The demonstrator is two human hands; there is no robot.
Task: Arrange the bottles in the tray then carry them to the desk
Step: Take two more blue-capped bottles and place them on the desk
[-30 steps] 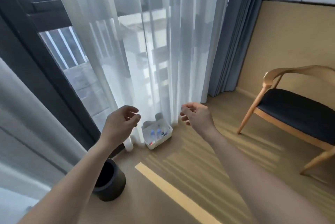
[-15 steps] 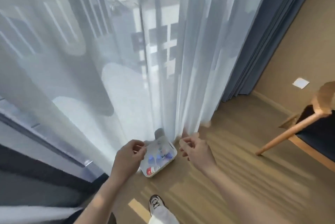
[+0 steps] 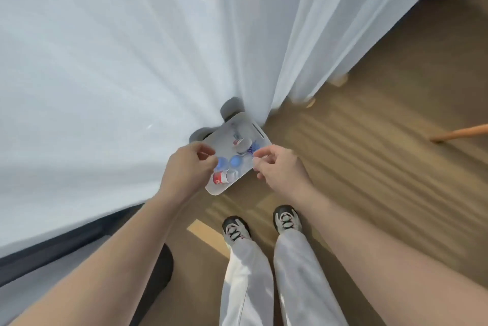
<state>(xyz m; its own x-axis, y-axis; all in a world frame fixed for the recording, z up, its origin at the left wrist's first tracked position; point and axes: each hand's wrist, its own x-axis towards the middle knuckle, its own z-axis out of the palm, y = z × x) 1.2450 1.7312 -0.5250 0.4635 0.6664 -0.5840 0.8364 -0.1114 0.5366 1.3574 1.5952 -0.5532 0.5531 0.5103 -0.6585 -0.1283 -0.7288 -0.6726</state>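
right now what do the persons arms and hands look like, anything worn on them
No sleeves show: both forearms are bare up to the frame edge. The left hand and right hand wear no gloves, and no ring, watch or bracelet is visible. Below are pale grey trousers and grey-white sneakers with dark laces.

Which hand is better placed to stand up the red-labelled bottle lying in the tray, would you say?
Probably the left hand: it is beside the red-labelled bottle; the right hand sits across the tray.
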